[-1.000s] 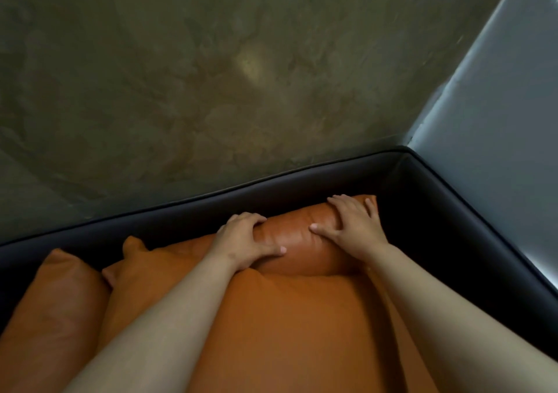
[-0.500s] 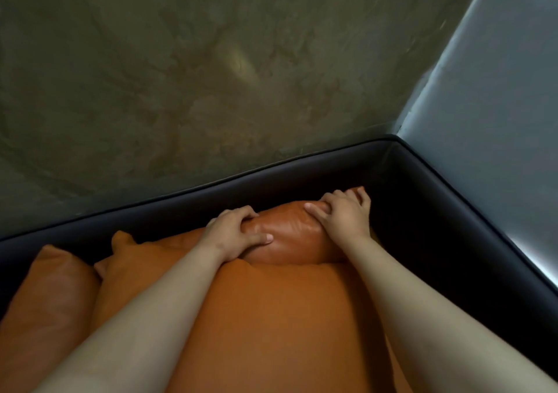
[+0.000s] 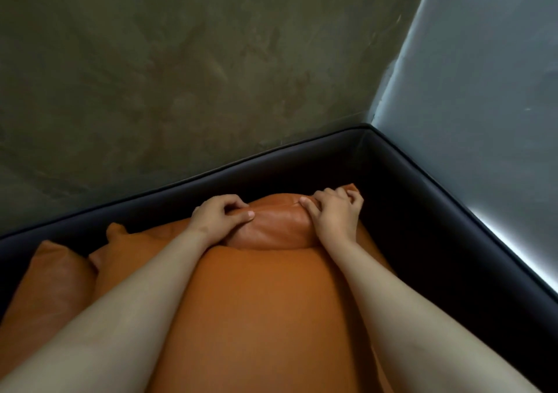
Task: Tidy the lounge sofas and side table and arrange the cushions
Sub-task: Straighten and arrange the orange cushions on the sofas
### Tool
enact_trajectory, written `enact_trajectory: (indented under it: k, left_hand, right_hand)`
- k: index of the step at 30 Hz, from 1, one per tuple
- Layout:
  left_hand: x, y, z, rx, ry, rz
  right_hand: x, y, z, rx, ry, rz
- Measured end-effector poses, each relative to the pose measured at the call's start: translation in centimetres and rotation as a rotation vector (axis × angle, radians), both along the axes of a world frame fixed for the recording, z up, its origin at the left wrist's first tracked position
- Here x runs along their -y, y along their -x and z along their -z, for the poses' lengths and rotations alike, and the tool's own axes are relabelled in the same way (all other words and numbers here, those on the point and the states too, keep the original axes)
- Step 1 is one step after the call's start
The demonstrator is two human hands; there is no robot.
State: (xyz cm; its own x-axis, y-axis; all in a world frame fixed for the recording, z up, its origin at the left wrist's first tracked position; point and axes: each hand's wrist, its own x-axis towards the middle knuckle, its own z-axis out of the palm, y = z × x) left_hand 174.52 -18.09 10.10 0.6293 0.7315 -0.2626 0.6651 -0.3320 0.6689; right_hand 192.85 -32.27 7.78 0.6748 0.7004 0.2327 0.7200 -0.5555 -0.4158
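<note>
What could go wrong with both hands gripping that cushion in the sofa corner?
The left hand and right hand pinch the cushion only by its glossy top edge, so it may slip if tugged. It sits close to the sofa corner and could jam or crease. Pulling may also shift the neighbouring cushions.

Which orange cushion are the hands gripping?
The glossy rear cushion in the sofa corner: left hand and right hand pinch its top edge; the matte front cushion is ungripped.
</note>
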Motion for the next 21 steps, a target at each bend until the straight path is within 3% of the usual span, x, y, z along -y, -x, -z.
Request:
enact_trajectory:
  k: [5, 10, 15, 21]
  left_hand:
    - [1.4, -0.1, -1.3, 0.156, -0.037, -0.112]
    - [2.8, 0.4, -1.5, 0.137, -0.007, -0.079]
    - [4.0, 0.8, -1.8, -0.117, -0.25, -0.017]
    - [5.4, 1.4, -2.6, -0.249, -0.224, 0.095]
  right_hand:
    - [1.8, 0.7, -0.3, -0.01, -0.076, 0.035]
    - [3.3, 1.8, -1.2, -0.003, -0.126, 0.067]
    - [5.3, 2.3, -1.9, -0.003, -0.133, 0.058]
    - [7.4, 3.7, -2.3, 0.048, -0.18, 0.085]
